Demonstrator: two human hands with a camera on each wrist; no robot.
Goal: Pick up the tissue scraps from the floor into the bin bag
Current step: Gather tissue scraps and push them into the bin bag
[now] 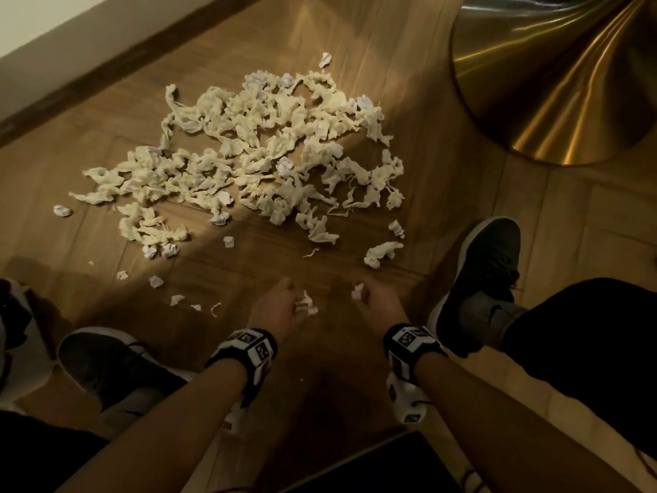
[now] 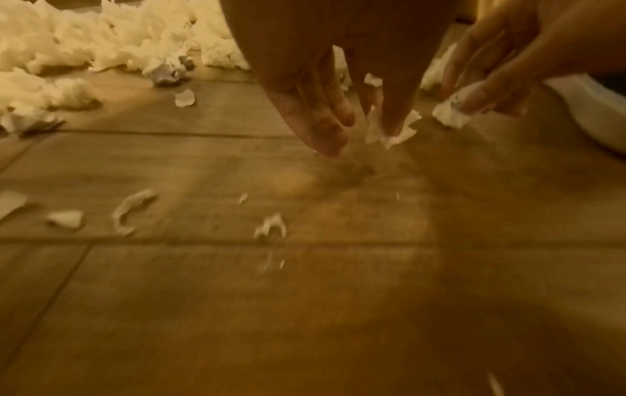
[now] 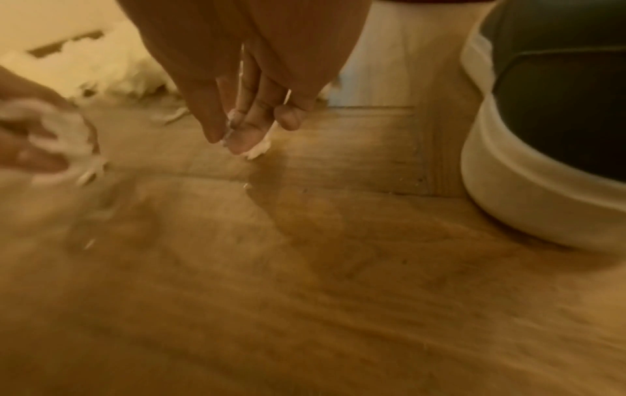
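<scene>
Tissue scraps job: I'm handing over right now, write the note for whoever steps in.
Left hand: pinching a scrap.
Right hand: pinching a smaller scrap.
Both hands are low over the floor, between the shoes.
Pile: still large, ahead of the hands, with loose bits nearer the left shoe.
Bin bag: not clearly in view.
Left to do: bag the held scraps, then nearly everything else.

Dim, warm yellow-orange light overall. A brighter band crosses the brown wooden plank floor in head view; glare streaks on the shiny brass cone-shaped base. Corners dark, edges bent by wide lens. Both wrist views motion-blurred, soft, esp. foreground.
</scene>
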